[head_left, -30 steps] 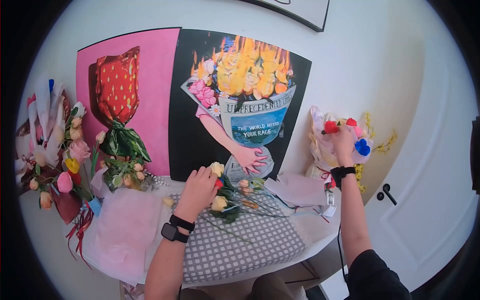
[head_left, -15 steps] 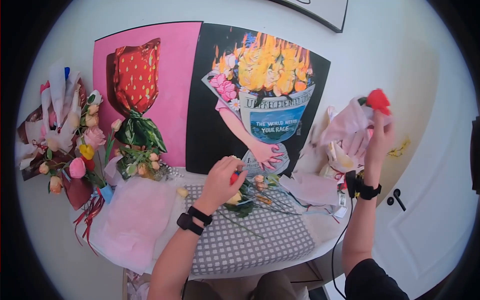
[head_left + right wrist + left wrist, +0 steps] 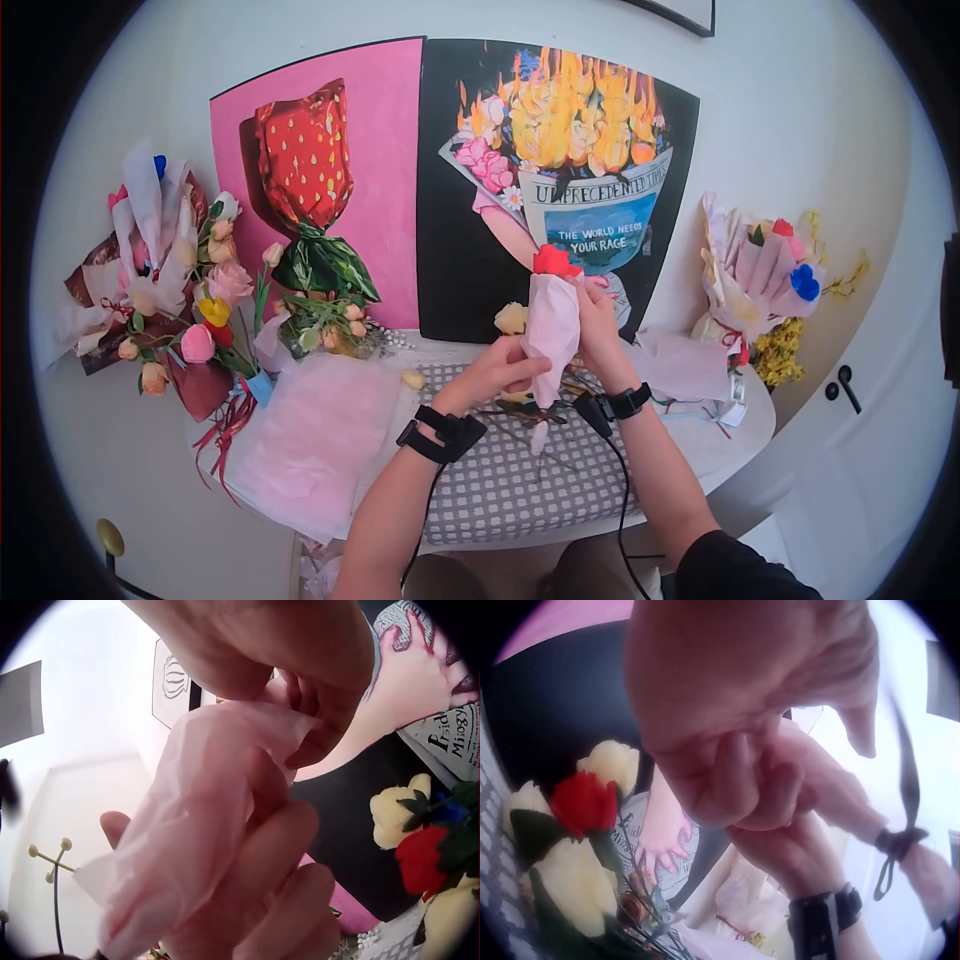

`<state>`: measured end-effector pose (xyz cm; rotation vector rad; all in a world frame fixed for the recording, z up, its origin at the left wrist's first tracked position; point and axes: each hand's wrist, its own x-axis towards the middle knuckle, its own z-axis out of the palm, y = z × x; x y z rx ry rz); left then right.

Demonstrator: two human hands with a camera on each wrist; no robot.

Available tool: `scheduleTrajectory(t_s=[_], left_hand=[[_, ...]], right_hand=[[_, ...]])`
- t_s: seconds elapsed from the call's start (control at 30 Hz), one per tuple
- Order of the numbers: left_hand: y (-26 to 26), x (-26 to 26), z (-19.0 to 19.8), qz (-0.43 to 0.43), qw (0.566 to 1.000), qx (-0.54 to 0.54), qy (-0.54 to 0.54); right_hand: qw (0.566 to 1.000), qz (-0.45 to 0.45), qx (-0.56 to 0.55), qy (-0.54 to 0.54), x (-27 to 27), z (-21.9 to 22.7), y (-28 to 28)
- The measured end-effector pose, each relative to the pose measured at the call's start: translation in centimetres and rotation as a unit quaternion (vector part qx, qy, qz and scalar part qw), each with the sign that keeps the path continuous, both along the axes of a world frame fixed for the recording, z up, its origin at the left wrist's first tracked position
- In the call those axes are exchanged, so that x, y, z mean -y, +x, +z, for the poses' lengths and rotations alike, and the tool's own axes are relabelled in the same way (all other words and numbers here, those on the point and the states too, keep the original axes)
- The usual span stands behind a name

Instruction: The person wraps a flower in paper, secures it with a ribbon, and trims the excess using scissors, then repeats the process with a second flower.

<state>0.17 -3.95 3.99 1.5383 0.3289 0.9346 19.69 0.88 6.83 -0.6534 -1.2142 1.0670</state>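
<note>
A single red flower [image 3: 553, 262] wrapped in pale pink paper [image 3: 553, 315] is held upright in front of the black picture. My left hand [image 3: 503, 371] grips the lower part of the wrapping, and its curled fingers show in the left wrist view. My right hand [image 3: 600, 328] holds the wrapping higher up, near the bloom, with fingers at the paper's edge in the right wrist view. A dark ribbon [image 3: 901, 838] is tied round the narrow lower end. Behind the hands lie cream roses [image 3: 576, 889] and a red rose [image 3: 585, 804] with leafy stems.
Pink tissue sheets [image 3: 320, 430] lie left on the table, beside a checked cloth [image 3: 520, 490]. Bouquets stand at the left [image 3: 165, 300] and right [image 3: 765, 270]. Two pictures lean on the wall, one pink [image 3: 390, 180], one black [image 3: 445, 250]. A door [image 3: 880, 430] is at right.
My right hand has lifted the wrapped red flower from the right-hand bouquet and brought it to the middle. My left hand has left the roses on the table and now grips the wrapping too.
</note>
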Motion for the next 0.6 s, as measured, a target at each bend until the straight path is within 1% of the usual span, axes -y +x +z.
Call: scheduleTrajectory(t_s=[0.03, 0.07, 0.1, 0.13, 0.17, 0.2, 0.23, 0.27, 0.3, 0.33, 0.37, 0.4, 0.43, 0.47, 0.53, 0.6], left_hand=[[-0.1, -0.2, -0.1, -0.025, 0.999, -0.012, -0.016], [0.0, -0.4, -0.2, -0.025, 0.999, -0.016, -0.021], [0.0, -0.4, -0.1, 0.024, 1.0, -0.014, -0.008], [0.1, -0.3, 0.0, 0.072, 0.997, -0.013, 0.005], [0.1, 0.2, 0.5, 0.127, 0.991, 0.035, -0.009], [-0.1, -0.1, 0.4, 0.131, 0.991, 0.03, -0.014], [-0.4, -0.3, 0.4, 0.177, 0.982, 0.069, -0.02], [-0.5, -0.5, 0.6, 0.223, 0.969, 0.108, -0.024], [-0.5, -0.4, 0.7, 0.264, 0.954, 0.139, -0.024], [-0.9, -1.5, 0.0, 0.283, 0.946, 0.157, -0.018], [-1.3, -1.9, -0.1, 0.29, 0.942, 0.167, -0.01], [-1.8, -2.2, -0.1, 0.296, 0.939, 0.177, -0.001], [-1.9, -2.1, 0.1, 0.3, 0.937, 0.176, 0.001], [-2.0, -2.0, 0.4, 0.314, 0.932, 0.183, -0.002], [-2.0, -2.2, 0.4, 0.328, 0.926, 0.187, -0.006], [-1.9, -3.0, -0.2, 0.359, 0.915, 0.186, 0.008]], right_hand=[[1.0, -0.006, -0.006, 0.003, 0.6, 0.2, -0.7], [1.0, -0.012, -0.011, 0.005, 1.1, 0.2, -1.2], [1.0, -0.011, -0.015, -0.002, 1.3, -0.1, -1.5], [0.997, -0.059, -0.036, 0.034, 1.4, -0.5, -1.8], [0.99, -0.106, -0.056, 0.069, 1.5, -0.8, -2.1], [0.991, -0.103, -0.059, 0.063, 1.8, -1.1, -2.1], [0.976, -0.168, 0.03, 0.136, 2.2, -1.2, -1.7], [0.943, -0.23, 0.12, 0.208, 2.7, -1.2, -1.3], [0.937, -0.193, 0.151, 0.25, 3.2, -0.9, -1.0], [0.938, -0.19, 0.15, 0.249, 3.9, -0.6, -0.8], [0.92, -0.126, 0.249, 0.275, 4.7, -0.5, -0.7], [0.888, -0.06, 0.345, 0.299, 5.5, -0.2, -0.7], [0.881, -0.053, 0.369, 0.291, 6.5, 0.1, -1.5], [0.882, -0.051, 0.366, 0.294, 6.9, 0.2, -2.1], [0.841, -0.064, 0.402, 0.356, 7.6, 0.0, -3.0], [0.849, -0.052, 0.387, 0.355, 6.8, -1.2, -3.3]])
